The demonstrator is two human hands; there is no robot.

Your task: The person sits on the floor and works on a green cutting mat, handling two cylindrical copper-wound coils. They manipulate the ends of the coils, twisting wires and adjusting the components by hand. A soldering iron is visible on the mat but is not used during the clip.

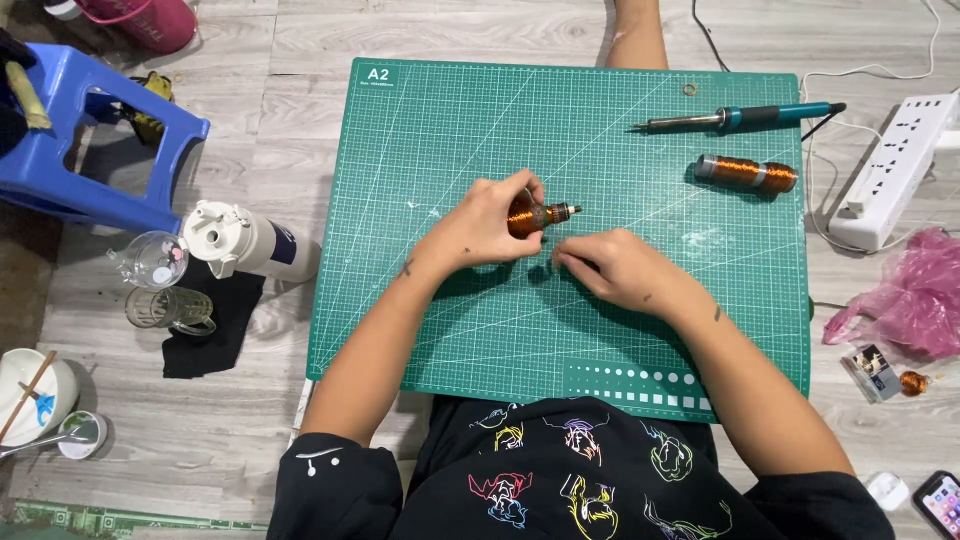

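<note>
Copper wire, wound tight and glossy, wraps the small coil that the left hand pinches between thumb and curled fingers near the middle of the green cutting mat. The winding glows orange-brown, and a short dark metal shaft pokes out of its right end with a pale tip. The right hand rests just below and to the right of it, fingers drawn together low on the mat; whether they pinch a strand I cannot tell, it is too fine to see.

Further up the mat to the right lies a longer copper-wound spool with grey ends, and beyond that a soldering iron with a teal and black handle, tip pointing left. Off the mat's right edge sit a white power strip and a crumpled pink plastic bag. To the left, on the pale wooden floor, stand a white bottle, two clear glasses and a blue plastic stool.
</note>
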